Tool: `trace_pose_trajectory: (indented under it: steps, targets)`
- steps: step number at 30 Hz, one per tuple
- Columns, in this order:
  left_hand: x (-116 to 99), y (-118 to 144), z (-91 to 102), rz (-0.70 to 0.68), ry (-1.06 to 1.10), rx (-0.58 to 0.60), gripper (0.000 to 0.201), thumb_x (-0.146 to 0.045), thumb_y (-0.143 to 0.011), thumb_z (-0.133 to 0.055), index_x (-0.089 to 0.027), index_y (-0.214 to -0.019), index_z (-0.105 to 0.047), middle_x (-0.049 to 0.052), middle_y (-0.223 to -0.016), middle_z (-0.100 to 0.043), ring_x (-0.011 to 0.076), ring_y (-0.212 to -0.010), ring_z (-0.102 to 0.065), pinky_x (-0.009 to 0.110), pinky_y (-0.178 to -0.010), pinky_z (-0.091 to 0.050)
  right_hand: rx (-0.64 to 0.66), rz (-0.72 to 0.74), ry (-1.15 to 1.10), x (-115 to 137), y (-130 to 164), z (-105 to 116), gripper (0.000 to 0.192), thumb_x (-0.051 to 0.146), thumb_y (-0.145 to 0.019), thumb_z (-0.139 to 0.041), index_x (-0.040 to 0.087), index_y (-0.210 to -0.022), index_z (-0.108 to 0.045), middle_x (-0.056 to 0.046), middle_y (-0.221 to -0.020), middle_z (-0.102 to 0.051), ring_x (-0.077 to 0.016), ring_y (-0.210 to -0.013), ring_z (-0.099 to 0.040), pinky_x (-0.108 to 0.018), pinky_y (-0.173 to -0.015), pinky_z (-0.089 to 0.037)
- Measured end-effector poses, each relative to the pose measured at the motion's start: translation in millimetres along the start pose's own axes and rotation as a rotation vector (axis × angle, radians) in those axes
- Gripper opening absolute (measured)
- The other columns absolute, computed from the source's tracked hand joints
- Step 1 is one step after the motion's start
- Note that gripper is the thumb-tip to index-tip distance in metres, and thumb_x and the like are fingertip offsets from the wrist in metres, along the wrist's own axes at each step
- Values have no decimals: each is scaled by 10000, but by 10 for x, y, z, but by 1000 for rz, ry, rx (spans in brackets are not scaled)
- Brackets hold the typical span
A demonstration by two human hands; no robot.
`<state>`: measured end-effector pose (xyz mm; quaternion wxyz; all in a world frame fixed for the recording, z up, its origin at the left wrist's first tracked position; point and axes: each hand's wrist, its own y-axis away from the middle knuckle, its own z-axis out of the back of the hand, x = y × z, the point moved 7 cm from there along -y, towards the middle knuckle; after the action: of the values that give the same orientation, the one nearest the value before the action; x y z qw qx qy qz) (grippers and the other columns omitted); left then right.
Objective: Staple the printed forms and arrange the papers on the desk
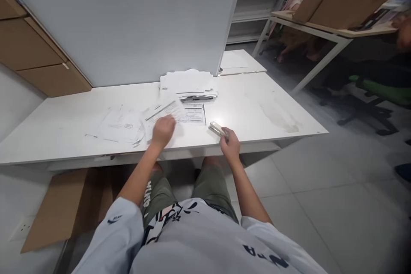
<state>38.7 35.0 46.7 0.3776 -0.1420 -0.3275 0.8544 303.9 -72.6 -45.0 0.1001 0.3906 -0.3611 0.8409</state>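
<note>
My left hand (164,130) is closed on a printed sheet of paper (162,109), which is tilted up and blurred by motion. Just right of that sheet, another printed form (194,114) lies flat on the white desk (237,102). Wrapped around a pale stapler (217,128), my right hand (230,143) holds it near the desk's front edge, its nose pointing left. A loose pile of papers (117,125) lies to the left of my left hand. Behind the form stands a thick stack of white papers (189,83).
A grey partition panel (144,21) rises along the desk's back. Cardboard boxes (35,47) lean at the left, and an open carton (58,209) is under the desk. To the right are a second table (321,28) with boxes, people partly visible, and a chair (379,90).
</note>
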Motion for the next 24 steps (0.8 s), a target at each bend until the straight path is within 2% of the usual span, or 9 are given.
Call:
trace_pose_trajectory:
  steps: [2,4,7,10,12,14,16,20,24]
  targets:
    - [-315,-233,-472,-63,49,199,254,-195,-997,-365,-158,-949,-611,144,-1033,-684,264,-1133,-602,423,-958,-454,5,29,-4,20,-3,16,398,176,-809,-425,187,-1163,-607,-94,-1129,-658,-243,-1029,-622,-408,-887,-523]
    - [-512,-355,-818,-100,83,349,247,-176,-988,-376,-149,-935,-616,140,-966,-685,261,-1044,-632,416,-936,-466,18,61,-10,27,-11,32,384,182,-823,-433,189,-1167,-605,-93,-1135,-659,-238,-1041,-621,-403,-899,-521]
    - [-586,-388,-1014,-135,124,416,223,-179,-978,-407,-153,-952,-627,99,-935,-688,223,-948,-649,370,-914,-484,34,97,-20,25,-27,42,368,191,-843,-440,186,-1176,-598,-96,-1144,-659,-233,-1054,-620,-404,-917,-519]
    - [-484,-332,-1034,-76,125,438,262,-256,-979,-440,-142,-1138,-614,116,-1217,-643,248,-1231,-534,412,-1086,-381,36,106,-22,21,-36,34,361,200,-855,-442,188,-1183,-594,-99,-1146,-660,-232,-1061,-620,-405,-925,-520]
    - [-387,-290,-1070,37,105,505,411,-354,-981,-445,-159,-1333,-524,104,-1440,-501,283,-1406,-344,483,-1181,-233,37,102,-17,21,-35,24,365,201,-853,-445,189,-1188,-592,-100,-1150,-658,-236,-1065,-619,-410,-925,-521]
    - [-314,-253,-1119,165,81,597,529,-447,-982,-413,-198,-1448,-423,70,-1549,-363,315,-1463,-214,545,-1198,-143,37,94,-13,19,-30,18,373,199,-847,-447,188,-1191,-591,-102,-1155,-657,-243,-1066,-617,-418,-921,-520]
    - [-303,-221,-1135,245,60,661,581,-495,-979,-377,-215,-1489,-372,56,-1584,-290,337,-1474,-165,580,-1191,-117,38,84,-20,13,-23,19,380,196,-845,-442,188,-1195,-590,-103,-1160,-654,-246,-1068,-614,-422,-921,-519]
    - [-470,-28,-1011,259,35,732,665,-555,-961,-365,-209,-1526,-302,56,-1607,-220,343,-1481,-128,582,-1188,-116,54,85,-51,13,0,43,376,199,-845,-443,192,-1191,-588,-104,-1145,-651,-244,-1064,-609,-425,-929,-513]
    - [-720,345,-675,240,-23,739,768,-604,-920,-438,-191,-1541,-257,86,-1610,-202,377,-1475,-122,611,-1170,-141,65,71,-75,-1,27,89,362,202,-836,-450,203,-1165,-600,-94,-1118,-654,-237,-1046,-612,-415,-925,-509]
